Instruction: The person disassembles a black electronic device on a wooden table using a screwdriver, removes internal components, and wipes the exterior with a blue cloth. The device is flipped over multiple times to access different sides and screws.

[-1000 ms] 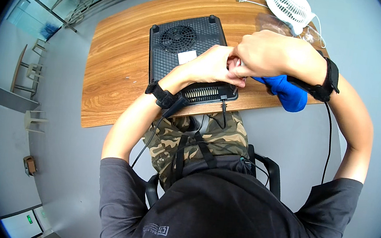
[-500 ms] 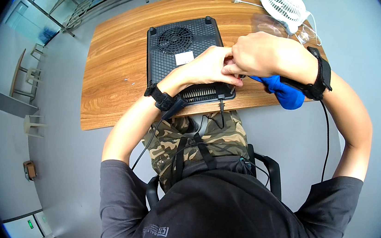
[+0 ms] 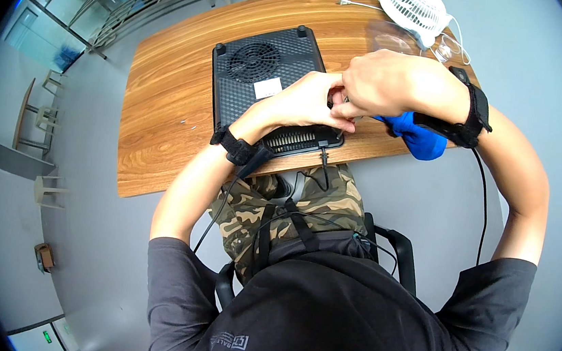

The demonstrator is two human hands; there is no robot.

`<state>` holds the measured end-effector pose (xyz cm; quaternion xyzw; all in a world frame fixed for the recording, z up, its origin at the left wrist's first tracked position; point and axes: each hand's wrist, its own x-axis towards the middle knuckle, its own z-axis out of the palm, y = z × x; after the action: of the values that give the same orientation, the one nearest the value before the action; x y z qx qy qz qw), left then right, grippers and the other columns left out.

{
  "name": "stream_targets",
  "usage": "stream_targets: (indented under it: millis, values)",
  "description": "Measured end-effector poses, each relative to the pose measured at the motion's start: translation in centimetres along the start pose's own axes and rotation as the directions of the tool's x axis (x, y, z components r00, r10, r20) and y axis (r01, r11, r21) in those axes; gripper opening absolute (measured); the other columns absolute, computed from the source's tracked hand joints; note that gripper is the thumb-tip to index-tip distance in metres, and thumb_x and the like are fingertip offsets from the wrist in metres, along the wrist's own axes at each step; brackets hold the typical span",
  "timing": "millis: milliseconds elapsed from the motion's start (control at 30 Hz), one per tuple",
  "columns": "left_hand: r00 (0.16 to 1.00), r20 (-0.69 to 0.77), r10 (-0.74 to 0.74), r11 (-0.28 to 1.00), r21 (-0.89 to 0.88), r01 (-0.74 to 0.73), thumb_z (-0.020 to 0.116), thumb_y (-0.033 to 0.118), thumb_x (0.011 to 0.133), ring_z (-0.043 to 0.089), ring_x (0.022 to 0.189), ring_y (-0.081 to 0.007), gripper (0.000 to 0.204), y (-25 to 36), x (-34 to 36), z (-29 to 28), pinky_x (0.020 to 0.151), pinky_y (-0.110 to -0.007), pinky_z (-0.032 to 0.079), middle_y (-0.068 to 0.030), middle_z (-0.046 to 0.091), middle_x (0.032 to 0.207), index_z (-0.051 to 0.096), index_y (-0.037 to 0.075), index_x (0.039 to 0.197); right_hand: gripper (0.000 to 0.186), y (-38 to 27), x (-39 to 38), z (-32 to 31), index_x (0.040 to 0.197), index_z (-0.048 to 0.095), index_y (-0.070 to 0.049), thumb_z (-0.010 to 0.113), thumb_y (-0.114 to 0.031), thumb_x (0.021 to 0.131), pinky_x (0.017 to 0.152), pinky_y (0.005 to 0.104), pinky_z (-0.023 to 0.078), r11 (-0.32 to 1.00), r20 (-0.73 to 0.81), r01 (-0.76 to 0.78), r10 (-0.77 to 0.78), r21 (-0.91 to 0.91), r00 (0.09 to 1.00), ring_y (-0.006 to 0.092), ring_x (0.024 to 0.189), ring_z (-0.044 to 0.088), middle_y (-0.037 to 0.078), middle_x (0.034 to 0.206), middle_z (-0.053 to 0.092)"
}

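Left hand (image 3: 308,101) and right hand (image 3: 381,83) are held curled together (gripping what cannot be told), the unit (image 3: 242,92) mostly leftward and overlapped by the left.

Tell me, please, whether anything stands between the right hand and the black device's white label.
Yes, the left hand: seen from above, it lies over the black device, between the right hand and the white label.

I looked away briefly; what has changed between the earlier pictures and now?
The view itself shifted: the table, black appliance and white fan appear slightly farther left. Nothing was visibly grasped or released. The left hand and right hand stay together over the appliance's near right corner.
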<state>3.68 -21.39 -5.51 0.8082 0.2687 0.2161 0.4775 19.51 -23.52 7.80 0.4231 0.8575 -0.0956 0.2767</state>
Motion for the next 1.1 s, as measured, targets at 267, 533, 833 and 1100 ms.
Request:
stream_targets:
  millis: [267,533,833,1100]
  values:
    - [0.999,-0.029,-0.038,0.999,-0.007,0.038,0.09,0.022,0.076,0.052,0.063,-0.0071,0.04,1.3,-0.4,-0.8,0.061,-0.025,0.044,0.0014,0.06,0.068,0.069,0.002,0.105,0.035,1.5,-0.5,0.1,0.116,0.066,-0.005,0.073,-0.031,0.093,0.072,0.0445,0.058,0.964,-0.157,0.234,-0.253,-0.127,0.955,0.0373,0.081,0.072,0.016,0.088,0.075]
    - [0.996,-0.018,0.088,0.983,-0.158,-0.09,0.087,0.021,0.08,0.062,0.074,-0.0092,0.034,-2.0,-0.1,0.2,0.071,-0.028,0.053,-0.0046,0.07,0.082,0.066,0.0,0.097,0.048,0.9,0.2,-0.7,0.086,0.076,-0.002,0.059,-0.045,0.1,0.06,0.0413,0.057,0.996,0.047,0.061,-0.064,0.059,0.997,0.0297,0.063,0.071,0.014,0.064,0.07]
    - [0.997,0.007,-0.079,0.99,0.117,0.078,0.088,0.03,0.079,0.055,0.059,-0.008,0.036,-0.5,-0.5,-1.0,0.056,-0.024,0.046,-0.0014,0.064,0.067,0.071,-0.001,0.084,0.042,2.1,-0.1,0.8,0.094,0.073,0.001,0.064,-0.039,0.099,0.069,0.0433,0.057,0.943,-0.309,0.292,-0.329,-0.161,0.892,0.0363,0.071,0.071,0.018,0.07,0.071]
    - [0.992,0.124,-0.009,0.994,-0.107,0.022,0.087,0.019,0.083,0.062,0.085,-0.0101,0.036,-1.2,-0.4,0.0,0.077,-0.029,0.055,-0.0032,0.072,0.097,0.068,0.0,0.108,0.054,0.1,0.1,-0.6,0.089,0.074,0.002,0.057,-0.048,0.101,0.067,0.044,0.054,0.998,-0.02,0.049,-0.05,-0.039,0.999,0.0375,0.07,0.069,0.019,0.068,0.067]
